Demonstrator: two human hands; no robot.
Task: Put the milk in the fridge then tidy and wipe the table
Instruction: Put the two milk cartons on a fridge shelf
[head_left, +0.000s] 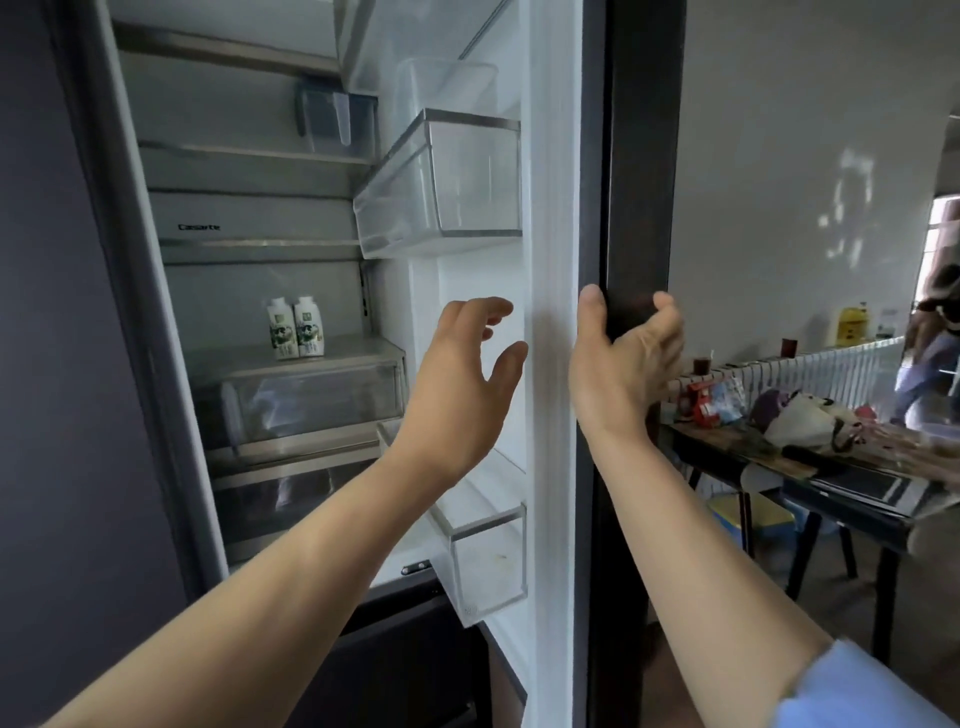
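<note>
Two white milk cartons (295, 327) with green labels stand side by side on a shelf inside the open fridge (249, 228). The fridge door (550, 208) stands open at the centre, edge-on to me. My right hand (621, 358) is wrapped around the door's dark outer edge, thumb on the inner side. My left hand (462, 384) hovers empty in front of the door's inner panel, fingers spread. The table (852, 480) stands at the right, behind the door.
Clear door bins (441, 187) hang on the door's inside, one more low down (488, 556). The table carries snack packets (714, 400), a wrapped bundle (800, 421) and papers. A white railing (831, 364) runs behind it. A person stands at far right (935, 353).
</note>
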